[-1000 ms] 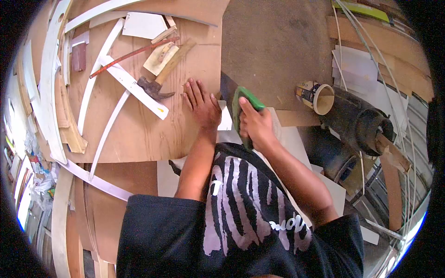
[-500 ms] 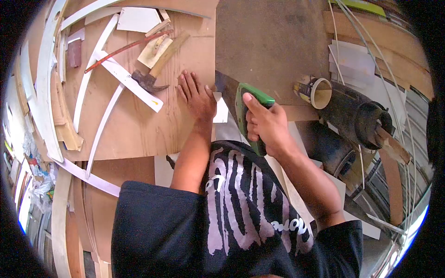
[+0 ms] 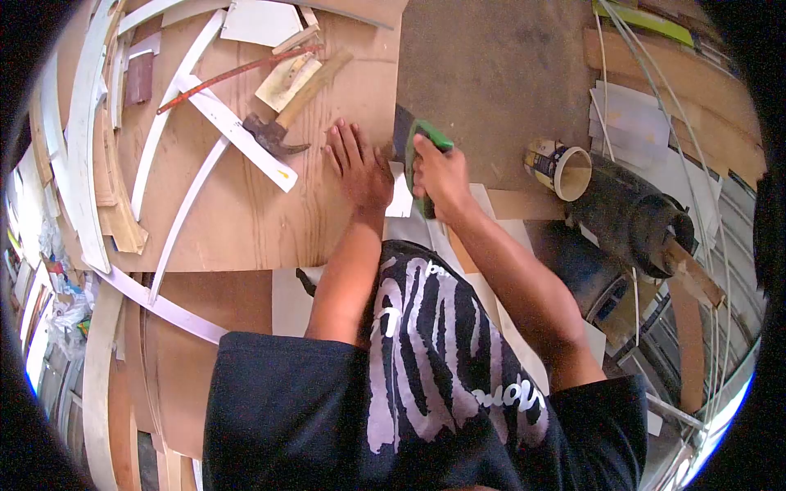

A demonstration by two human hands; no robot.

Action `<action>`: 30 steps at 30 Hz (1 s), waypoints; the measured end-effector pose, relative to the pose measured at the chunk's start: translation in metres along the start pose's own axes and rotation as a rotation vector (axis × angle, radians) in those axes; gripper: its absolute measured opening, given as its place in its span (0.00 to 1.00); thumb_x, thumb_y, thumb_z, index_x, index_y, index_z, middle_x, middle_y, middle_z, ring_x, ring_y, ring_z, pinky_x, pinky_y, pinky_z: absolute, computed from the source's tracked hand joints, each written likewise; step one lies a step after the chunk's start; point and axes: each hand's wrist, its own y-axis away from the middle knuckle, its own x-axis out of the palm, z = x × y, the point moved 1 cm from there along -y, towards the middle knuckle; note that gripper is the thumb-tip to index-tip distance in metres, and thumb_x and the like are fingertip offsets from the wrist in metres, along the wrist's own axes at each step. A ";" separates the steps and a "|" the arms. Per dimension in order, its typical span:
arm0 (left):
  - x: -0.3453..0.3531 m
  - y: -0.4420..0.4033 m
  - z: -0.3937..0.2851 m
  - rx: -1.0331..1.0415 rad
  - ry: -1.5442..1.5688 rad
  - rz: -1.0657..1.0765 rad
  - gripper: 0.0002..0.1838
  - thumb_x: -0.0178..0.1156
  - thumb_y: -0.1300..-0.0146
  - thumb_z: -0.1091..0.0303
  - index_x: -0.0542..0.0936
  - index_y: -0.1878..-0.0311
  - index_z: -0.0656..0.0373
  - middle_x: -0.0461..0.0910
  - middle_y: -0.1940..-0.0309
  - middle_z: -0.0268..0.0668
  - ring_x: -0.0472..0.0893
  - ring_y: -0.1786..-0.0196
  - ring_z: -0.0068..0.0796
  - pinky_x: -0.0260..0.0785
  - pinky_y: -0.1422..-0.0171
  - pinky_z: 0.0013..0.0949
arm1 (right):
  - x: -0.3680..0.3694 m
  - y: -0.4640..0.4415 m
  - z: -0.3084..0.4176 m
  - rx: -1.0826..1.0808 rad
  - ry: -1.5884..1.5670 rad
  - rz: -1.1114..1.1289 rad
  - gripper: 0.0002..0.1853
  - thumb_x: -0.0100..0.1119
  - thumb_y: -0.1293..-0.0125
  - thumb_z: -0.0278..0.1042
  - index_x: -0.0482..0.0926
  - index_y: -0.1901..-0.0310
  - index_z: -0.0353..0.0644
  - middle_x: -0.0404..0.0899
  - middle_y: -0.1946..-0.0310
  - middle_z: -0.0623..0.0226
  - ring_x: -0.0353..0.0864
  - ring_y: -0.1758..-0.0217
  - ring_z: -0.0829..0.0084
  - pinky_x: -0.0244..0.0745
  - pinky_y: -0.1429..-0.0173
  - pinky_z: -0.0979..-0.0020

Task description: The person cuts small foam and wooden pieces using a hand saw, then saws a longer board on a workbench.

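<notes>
My left hand [image 3: 363, 176] lies flat on the plywood board [image 3: 246, 221], fingers spread, near its right edge. My right hand [image 3: 442, 180] is wrapped around the green handle of a handsaw [image 3: 422, 135]. The saw's dark blade shows beyond the handle, beside the board's right edge; its lower part is hidden. Between my hands, a small white piece [image 3: 399, 196] sticks out past that edge. A claw hammer [image 3: 299, 102] lies just ahead of my left hand, its head resting on a white strip [image 3: 237, 135].
A red rod [image 3: 237, 79] and a wood block [image 3: 288, 82] lie beside the hammer. Curved white strips [image 3: 151, 155] cover the board's left side. At right are an open tub [image 3: 565, 170], a black cylinder [image 3: 626, 209] and long thin rods [image 3: 667, 114].
My right hand has moved forward and left with the handsaw, closer to the board's edge, and the blade now shows. My left hand stays flat on the board. The view has shifted slightly.
</notes>
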 end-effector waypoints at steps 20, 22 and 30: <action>0.000 0.000 0.001 0.001 -0.059 0.020 0.33 0.44 0.24 0.57 0.59 0.22 0.69 0.47 0.17 0.54 0.46 0.15 0.52 0.33 0.14 0.57 | 0.003 -0.004 0.001 0.032 -0.050 0.048 0.13 0.62 0.27 0.39 0.71 0.69 0.47 0.64 0.81 0.80 0.62 0.84 0.82 0.56 0.81 0.73; 0.000 0.002 0.001 0.012 -0.028 0.002 0.33 0.44 0.24 0.57 0.59 0.22 0.69 0.47 0.17 0.53 0.45 0.15 0.52 0.33 0.14 0.58 | -0.002 0.002 -0.001 0.023 -0.067 0.054 0.13 0.62 0.27 0.39 0.71 0.69 0.47 0.64 0.81 0.79 0.62 0.83 0.82 0.57 0.81 0.73; 0.001 0.003 0.003 0.026 -0.017 -0.024 0.35 0.47 0.26 0.57 0.58 0.22 0.69 0.47 0.17 0.53 0.45 0.15 0.54 0.33 0.14 0.58 | -0.029 0.126 0.037 0.119 -0.079 -0.038 0.14 0.64 0.27 0.41 0.72 0.67 0.46 0.63 0.81 0.79 0.62 0.84 0.82 0.58 0.81 0.72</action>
